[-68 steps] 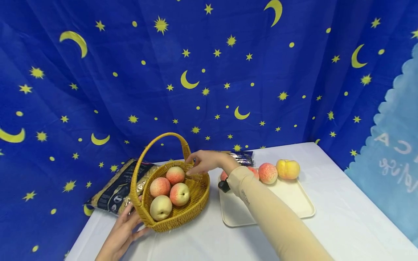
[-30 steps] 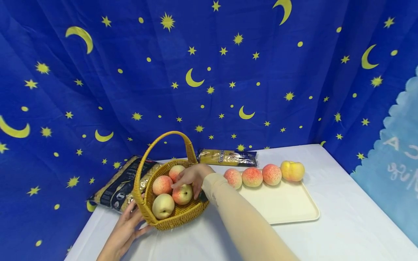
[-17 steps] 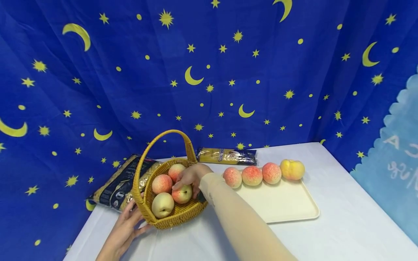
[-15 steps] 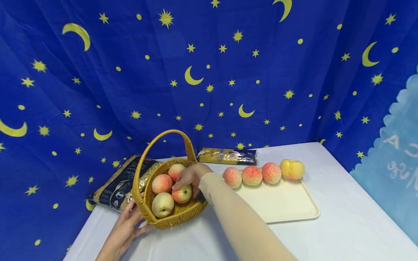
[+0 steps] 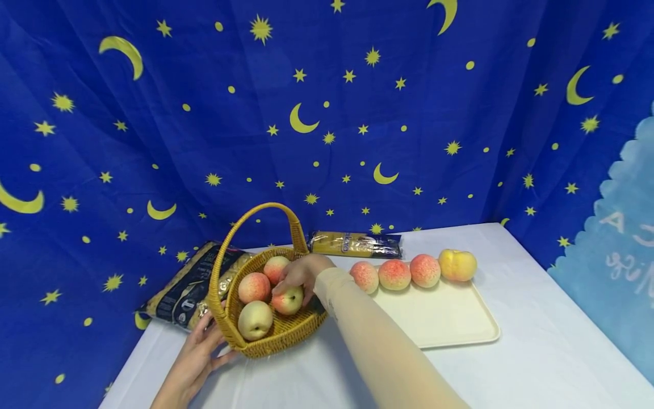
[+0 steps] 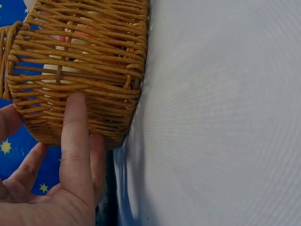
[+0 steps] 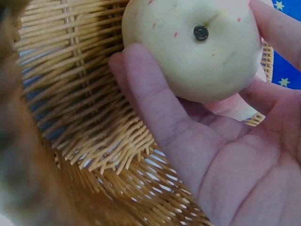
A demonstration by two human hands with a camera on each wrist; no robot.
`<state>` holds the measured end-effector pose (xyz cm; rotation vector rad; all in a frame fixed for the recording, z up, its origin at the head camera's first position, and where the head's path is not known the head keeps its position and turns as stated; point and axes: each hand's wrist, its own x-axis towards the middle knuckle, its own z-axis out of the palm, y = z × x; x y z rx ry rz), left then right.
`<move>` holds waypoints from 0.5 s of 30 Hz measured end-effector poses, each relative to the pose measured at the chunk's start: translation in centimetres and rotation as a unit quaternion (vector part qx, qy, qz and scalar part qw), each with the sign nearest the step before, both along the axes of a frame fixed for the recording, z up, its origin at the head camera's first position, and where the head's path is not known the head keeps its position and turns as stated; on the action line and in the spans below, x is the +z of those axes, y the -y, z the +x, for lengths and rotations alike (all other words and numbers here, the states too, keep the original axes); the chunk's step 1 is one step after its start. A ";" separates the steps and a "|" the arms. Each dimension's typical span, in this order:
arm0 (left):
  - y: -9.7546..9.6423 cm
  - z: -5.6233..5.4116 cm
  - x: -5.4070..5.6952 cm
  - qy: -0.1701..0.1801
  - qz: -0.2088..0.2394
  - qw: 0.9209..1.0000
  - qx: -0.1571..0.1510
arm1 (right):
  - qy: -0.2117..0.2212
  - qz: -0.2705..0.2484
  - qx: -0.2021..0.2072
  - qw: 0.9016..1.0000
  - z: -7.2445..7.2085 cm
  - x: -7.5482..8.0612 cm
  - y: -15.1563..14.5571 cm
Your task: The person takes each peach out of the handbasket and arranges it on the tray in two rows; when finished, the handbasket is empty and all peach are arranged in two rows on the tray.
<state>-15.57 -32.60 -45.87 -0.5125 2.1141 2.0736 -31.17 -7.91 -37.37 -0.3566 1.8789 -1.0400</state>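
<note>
A wicker basket (image 5: 273, 345) with a tall handle (image 5: 221, 258) stands at the left of the table, several peaches inside. My right hand (image 5: 304, 274) reaches in and grips the red-and-cream peach (image 5: 289, 302) nearest the basket's right side. In the right wrist view, thumb and fingers curve round that peach (image 7: 188, 56), whose dark stem end faces the camera. Beside it lie a pale peach (image 5: 255, 320) and two redder ones, a left peach (image 5: 254, 288) and a back peach (image 5: 276, 269). My left hand (image 5: 194, 358) touches the basket's near left end with fairly straight, spread fingers (image 6: 75, 141).
Right of the basket, a cream tray (image 5: 449, 318) has several peaches (image 5: 394, 275) lined along its back edge, with a yellow peach (image 5: 457, 265) at the end. Behind lies a pasta packet (image 5: 352, 244); a bigger pasta bag (image 5: 189, 292) leans left of the basket. A starry curtain (image 5: 357, 113) hangs behind.
My right hand has come down from the basket's back rim onto the front-right peach, gripped it, and shifted it slightly rightward and back. My left hand has stayed at the basket's end.
</note>
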 end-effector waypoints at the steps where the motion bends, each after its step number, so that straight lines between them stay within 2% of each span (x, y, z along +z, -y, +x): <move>1: 0.0 0.0 0.0 0.000 0.000 1.000 0.000 | -0.004 -0.002 -0.005 1.000 0.0 0.0 -0.1; 7: -0.1 -0.2 0.1 0.005 -0.006 1.000 -0.004 | -0.019 -0.020 -0.002 1.000 -0.4 0.3 -0.5; 15: 0.1 -0.3 -0.1 0.007 -0.005 1.000 -0.002 | -0.072 -0.034 0.053 0.995 -1.1 0.8 -1.2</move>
